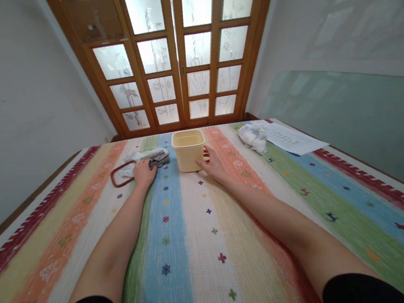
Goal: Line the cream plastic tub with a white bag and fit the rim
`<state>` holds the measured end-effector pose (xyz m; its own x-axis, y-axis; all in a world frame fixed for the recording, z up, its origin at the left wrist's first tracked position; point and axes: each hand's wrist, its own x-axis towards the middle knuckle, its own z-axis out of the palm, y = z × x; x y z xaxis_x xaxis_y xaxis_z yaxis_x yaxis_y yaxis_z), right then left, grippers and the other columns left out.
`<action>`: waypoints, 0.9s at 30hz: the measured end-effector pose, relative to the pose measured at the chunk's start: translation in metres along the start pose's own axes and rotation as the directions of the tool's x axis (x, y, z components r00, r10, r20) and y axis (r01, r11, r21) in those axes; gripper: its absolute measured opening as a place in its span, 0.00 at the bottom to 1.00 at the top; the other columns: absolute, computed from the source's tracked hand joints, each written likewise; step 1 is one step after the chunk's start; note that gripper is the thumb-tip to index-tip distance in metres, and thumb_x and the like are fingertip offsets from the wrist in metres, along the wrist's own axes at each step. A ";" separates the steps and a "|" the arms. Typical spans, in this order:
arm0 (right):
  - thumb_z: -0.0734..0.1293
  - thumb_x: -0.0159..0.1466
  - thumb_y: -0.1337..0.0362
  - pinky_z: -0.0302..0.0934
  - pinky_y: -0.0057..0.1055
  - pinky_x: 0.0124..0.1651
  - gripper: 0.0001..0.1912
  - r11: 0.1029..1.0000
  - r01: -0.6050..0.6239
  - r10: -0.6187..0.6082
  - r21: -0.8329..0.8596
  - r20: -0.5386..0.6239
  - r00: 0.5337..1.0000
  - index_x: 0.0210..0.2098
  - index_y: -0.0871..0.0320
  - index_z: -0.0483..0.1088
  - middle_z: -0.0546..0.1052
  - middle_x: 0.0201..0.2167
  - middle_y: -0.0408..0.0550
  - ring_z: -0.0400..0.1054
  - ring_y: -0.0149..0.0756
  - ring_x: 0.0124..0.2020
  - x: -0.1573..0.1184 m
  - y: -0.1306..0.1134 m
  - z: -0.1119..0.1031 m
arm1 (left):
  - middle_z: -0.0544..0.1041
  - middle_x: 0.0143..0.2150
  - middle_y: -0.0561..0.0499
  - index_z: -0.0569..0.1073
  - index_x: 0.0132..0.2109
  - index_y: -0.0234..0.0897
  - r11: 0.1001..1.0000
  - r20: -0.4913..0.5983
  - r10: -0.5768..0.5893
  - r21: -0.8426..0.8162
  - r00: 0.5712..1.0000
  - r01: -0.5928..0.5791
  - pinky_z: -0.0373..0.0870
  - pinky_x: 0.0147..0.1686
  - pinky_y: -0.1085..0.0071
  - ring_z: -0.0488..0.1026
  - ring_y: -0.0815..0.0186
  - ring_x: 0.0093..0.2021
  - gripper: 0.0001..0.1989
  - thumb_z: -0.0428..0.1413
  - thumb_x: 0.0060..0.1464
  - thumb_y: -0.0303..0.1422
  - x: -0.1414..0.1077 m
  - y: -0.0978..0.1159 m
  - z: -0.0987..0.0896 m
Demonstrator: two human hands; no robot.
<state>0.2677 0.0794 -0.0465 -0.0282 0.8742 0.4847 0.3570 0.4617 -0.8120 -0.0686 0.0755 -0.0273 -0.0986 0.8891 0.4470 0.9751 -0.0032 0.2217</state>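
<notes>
A small cream-yellow plastic bin stands upright on the striped cloth at the far middle, its open top facing up. My right hand grips its lower right side, thumb in front and the other fingers around the side. To the left of the bin, my left hand has its fingers curled over a crumpled white and grey bundle, perhaps thin plastic or cloth. A reddish-brown rounded rectangular ring lies by that hand, partly over the white material; whether the fingers touch it is hard to tell.
A crumpled white plastic bundle lies right of the bin, next to printed paper sheets. The striped tablecloth covers the table. Behind stand wooden doors with glass panes; a pale green glass panel leans along the right wall.
</notes>
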 end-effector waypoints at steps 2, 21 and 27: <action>0.73 0.61 0.46 0.72 0.53 0.52 0.45 1.000 0.003 -0.003 -0.007 0.000 1.000 0.72 0.48 0.55 0.69 0.61 0.59 0.70 0.51 0.55 0.000 0.001 0.001 | 0.80 0.52 0.39 0.79 0.53 0.40 1.000 -0.012 -0.005 0.003 1.000 0.005 0.66 0.54 0.53 0.73 0.44 0.55 0.22 0.55 0.62 0.49 -0.003 0.004 -0.005; 0.71 0.62 0.46 0.73 0.52 0.52 0.43 1.000 0.009 -0.009 -0.016 0.005 1.000 0.72 0.49 0.56 0.69 0.61 0.59 0.70 0.50 0.55 0.000 0.000 -0.002 | 0.83 0.41 0.47 0.79 0.43 0.41 0.972 0.093 0.039 -0.234 0.995 -0.016 0.68 0.43 0.65 0.77 0.57 0.43 0.21 0.46 0.68 0.47 -0.011 0.014 -0.019; 0.71 0.63 0.47 0.72 0.52 0.52 0.42 1.000 0.007 -0.007 -0.020 0.003 1.000 0.72 0.48 0.56 0.69 0.61 0.58 0.69 0.50 0.56 -0.001 -0.004 -0.003 | 0.80 0.49 0.44 0.79 0.50 0.39 0.894 0.078 0.380 -0.286 0.922 -0.344 0.69 0.56 0.59 0.74 0.53 0.52 0.20 0.55 0.62 0.48 -0.015 0.017 -0.022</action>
<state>0.2688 0.0758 -0.0426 -0.0332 0.8716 0.4891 0.3757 0.4643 -0.8020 -0.0549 0.0519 -0.0113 0.2949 0.8542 0.4281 0.8493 -0.4397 0.2923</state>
